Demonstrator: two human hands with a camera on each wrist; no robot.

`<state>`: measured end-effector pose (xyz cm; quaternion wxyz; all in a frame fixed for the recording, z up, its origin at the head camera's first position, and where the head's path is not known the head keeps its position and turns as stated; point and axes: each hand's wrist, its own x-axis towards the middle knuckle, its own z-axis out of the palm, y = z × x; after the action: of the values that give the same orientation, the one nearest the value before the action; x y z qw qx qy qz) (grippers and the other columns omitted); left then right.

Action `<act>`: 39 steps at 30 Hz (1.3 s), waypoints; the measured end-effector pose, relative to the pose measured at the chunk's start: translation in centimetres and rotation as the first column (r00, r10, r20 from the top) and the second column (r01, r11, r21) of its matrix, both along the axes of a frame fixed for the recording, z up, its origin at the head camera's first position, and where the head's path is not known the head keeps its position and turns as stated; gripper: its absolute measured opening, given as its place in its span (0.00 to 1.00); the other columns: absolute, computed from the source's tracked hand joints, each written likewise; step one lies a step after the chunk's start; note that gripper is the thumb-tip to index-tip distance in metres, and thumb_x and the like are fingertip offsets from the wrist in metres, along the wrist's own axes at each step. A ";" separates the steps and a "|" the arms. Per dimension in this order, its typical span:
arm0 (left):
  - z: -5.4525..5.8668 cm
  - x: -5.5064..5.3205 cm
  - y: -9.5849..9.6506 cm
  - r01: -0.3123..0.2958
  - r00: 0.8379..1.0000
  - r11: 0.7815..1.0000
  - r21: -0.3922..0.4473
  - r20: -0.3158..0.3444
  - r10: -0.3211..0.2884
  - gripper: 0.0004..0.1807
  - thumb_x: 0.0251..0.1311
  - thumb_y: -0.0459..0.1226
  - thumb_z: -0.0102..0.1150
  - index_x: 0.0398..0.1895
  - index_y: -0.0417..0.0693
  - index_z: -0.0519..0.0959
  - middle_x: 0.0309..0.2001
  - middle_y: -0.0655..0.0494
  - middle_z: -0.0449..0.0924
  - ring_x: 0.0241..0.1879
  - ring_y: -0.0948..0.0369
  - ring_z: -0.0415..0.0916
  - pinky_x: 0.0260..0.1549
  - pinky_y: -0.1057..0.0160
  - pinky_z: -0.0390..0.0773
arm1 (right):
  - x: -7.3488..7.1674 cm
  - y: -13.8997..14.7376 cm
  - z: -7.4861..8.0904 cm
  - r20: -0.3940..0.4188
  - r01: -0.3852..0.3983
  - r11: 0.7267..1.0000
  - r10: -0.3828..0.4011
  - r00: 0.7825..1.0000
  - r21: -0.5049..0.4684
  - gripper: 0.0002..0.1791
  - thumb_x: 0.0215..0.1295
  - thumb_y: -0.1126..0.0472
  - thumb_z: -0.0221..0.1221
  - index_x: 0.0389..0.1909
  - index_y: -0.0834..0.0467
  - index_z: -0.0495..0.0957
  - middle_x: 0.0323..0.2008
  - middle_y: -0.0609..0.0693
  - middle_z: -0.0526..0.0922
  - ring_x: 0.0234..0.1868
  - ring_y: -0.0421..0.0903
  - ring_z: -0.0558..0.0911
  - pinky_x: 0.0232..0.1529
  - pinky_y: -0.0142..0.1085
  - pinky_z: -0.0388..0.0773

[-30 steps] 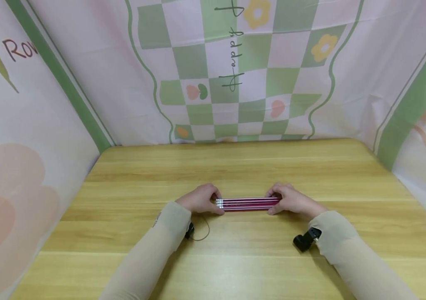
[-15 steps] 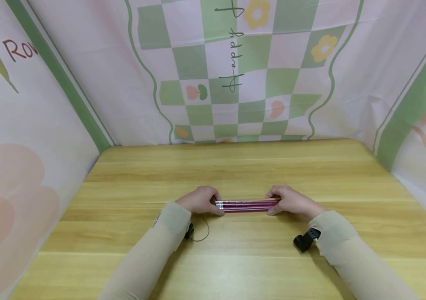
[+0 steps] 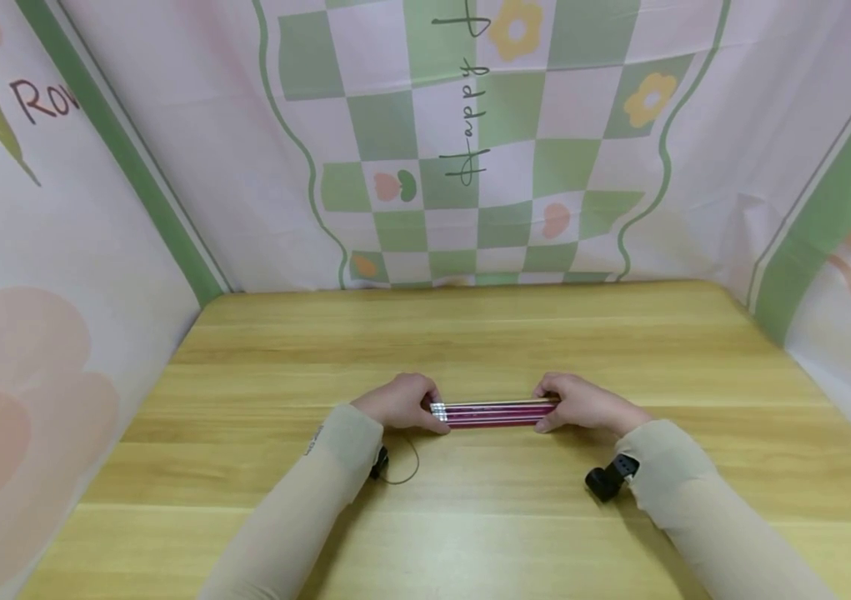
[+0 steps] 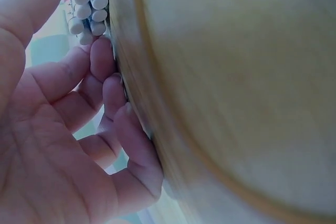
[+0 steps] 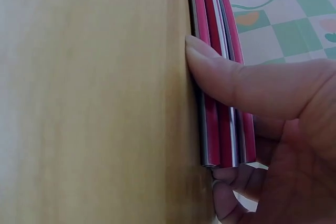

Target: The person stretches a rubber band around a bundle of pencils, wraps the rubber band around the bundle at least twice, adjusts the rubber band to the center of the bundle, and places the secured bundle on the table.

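Observation:
A bundle of red pencils (image 3: 498,413) with pale stripes lies crosswise on the wooden table. My left hand (image 3: 399,400) pinches its left end, by the silver ferrules, between thumb and fingers. In the left wrist view several white erasers (image 4: 83,11) show stacked in layers beside those fingers, close to the tabletop. At the other end, my right hand (image 3: 584,403) grips the bundle, its thumb (image 5: 218,77) lying across the near side. The flat, eraserless ends of the pencils (image 5: 223,142) show below that thumb. My right fingers behind the bundle are partly hidden.
The wooden table (image 3: 470,517) extends around both hands. A patterned cloth wall (image 3: 448,225) stands behind it, with more cloth at both sides. A black wrist camera (image 3: 608,479) hangs below the right cuff, and a thin cable loop (image 3: 416,462) lies near the left wrist.
Both hands and the pencils have shifted very slightly toward me. The stripes along the bundle sit differently, so the pencils have turned or resettled a little. Both hands keep their hold.

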<state>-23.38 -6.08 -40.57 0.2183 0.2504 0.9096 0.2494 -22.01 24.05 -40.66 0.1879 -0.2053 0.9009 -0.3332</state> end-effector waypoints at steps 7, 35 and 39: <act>0.0 0.0 0.0 0.029 1.000 0.999 -0.027 -0.006 -0.029 0.13 0.55 0.47 0.72 0.27 0.50 0.80 0.27 0.61 0.76 0.27 0.66 0.67 0.28 0.70 0.70 | -0.1 0.0 -0.1 0.007 -0.002 1.000 0.002 1.000 0.014 0.16 0.54 0.63 0.72 0.38 0.65 0.78 0.34 0.52 0.78 0.34 0.45 0.71 0.38 0.36 0.67; 0.4 0.1 -0.1 0.081 0.994 0.996 -0.023 0.072 -0.079 0.20 0.62 0.45 0.66 0.17 0.53 0.70 0.19 0.63 0.67 0.20 0.66 0.61 0.22 0.70 0.64 | 0.7 0.0 0.9 -0.003 -0.083 0.988 0.084 0.996 0.130 0.14 0.64 0.55 0.66 0.35 0.61 0.74 0.30 0.49 0.70 0.31 0.44 0.67 0.32 0.35 0.62; 0.6 0.1 -0.5 0.083 0.994 0.996 0.012 0.071 -0.083 0.17 0.62 0.44 0.66 0.19 0.53 0.74 0.20 0.63 0.71 0.21 0.66 0.63 0.23 0.70 0.66 | 0.7 0.2 1.1 0.049 -0.087 0.993 0.083 0.995 0.077 0.14 0.65 0.55 0.65 0.38 0.61 0.75 0.30 0.48 0.73 0.30 0.43 0.69 0.31 0.34 0.66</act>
<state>-23.26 -6.56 -39.93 0.2599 0.2799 0.8888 0.2531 -21.35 24.23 -39.57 0.2304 -0.2281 0.8992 -0.2938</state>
